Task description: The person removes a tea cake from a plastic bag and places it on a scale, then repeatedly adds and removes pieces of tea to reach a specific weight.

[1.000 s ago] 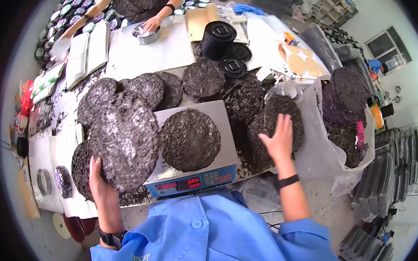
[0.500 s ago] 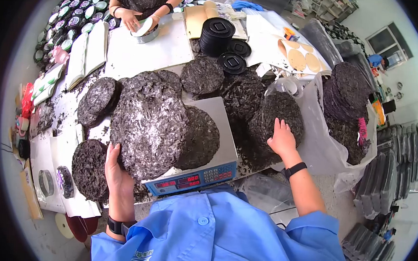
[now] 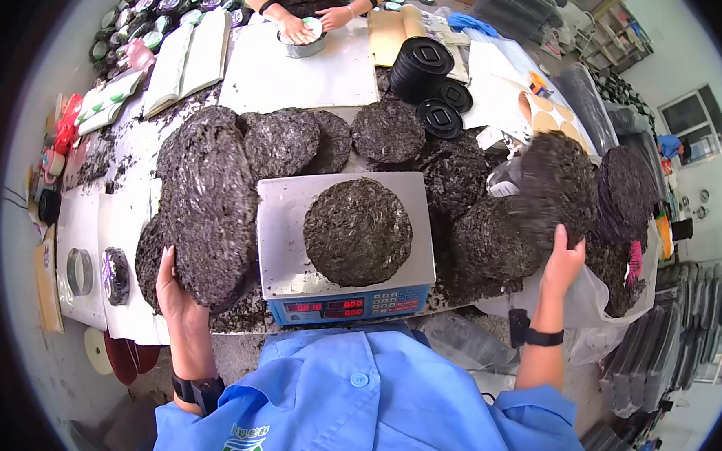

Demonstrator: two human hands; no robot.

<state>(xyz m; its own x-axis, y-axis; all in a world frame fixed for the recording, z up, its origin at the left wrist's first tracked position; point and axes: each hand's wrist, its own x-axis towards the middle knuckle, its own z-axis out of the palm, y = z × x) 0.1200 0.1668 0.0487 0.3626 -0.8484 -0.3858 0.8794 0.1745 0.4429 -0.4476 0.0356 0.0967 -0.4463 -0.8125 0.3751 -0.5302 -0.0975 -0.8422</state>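
Observation:
My left hand [image 3: 181, 299] is closed around the lower edge of a round cake of dried seaweed [image 3: 213, 205], which stands tilted left of the scale. My right hand [image 3: 565, 262] grips the bottom edge of another seaweed cake [image 3: 556, 183], raised on the right and smeared by motion. Between my hands is a digital scale [image 3: 277, 262] with a lit red display. One flat seaweed disc [image 3: 359, 232] lies on its steel plate, touched by neither hand. Another seaweed cake [image 3: 495, 241] lies below and left of the one in my right hand.
Beyond the scale lie several more seaweed discs [image 3: 282, 142]. Black plastic lids [image 3: 421, 69] are stacked at the back. Across the table, a person's hands [image 3: 302, 30] press into a round metal tin [image 3: 306, 49]. A clear plastic bag [image 3: 588, 323] spreads at the right.
The large seaweed cake in my left hand has moved left off the scale, uncovering the disc there. My right hand has lifted a cake up and right. The view has shifted.

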